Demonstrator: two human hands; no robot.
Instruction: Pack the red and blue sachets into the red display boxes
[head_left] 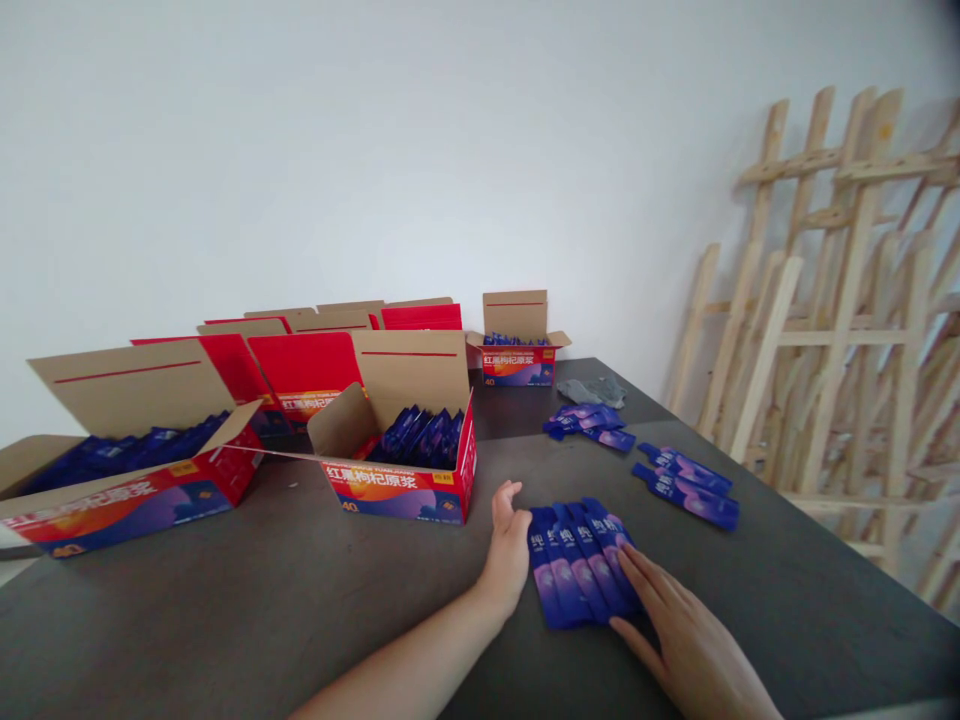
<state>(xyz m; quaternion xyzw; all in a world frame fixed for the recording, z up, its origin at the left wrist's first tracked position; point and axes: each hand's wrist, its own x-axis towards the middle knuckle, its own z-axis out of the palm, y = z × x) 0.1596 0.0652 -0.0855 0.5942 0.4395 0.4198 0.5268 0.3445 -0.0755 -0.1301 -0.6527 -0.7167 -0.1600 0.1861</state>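
Several blue-purple pouches (574,570) with white lettering lie fanned in an overlapping row on the dark table (300,620). On their left side stands my left hand (508,545), edge down, its fingers raised and slightly bent, with nothing in them. My right hand (671,625) rests on the right end of the row, fingers stretched out and thumb apart at the lower edge. Just beyond my left hand is an open red carton (405,495) partly filled with upright pouches of the same kind.
Another open carton (150,505) with pouches stands at the left, and a further one (517,370) at the back. Red cartons (304,365) stand behind. Loose pouches (690,485) and a grey crumpled cloth or bag (592,390) lie to the right. Wooden easels (832,300) lean on the wall.
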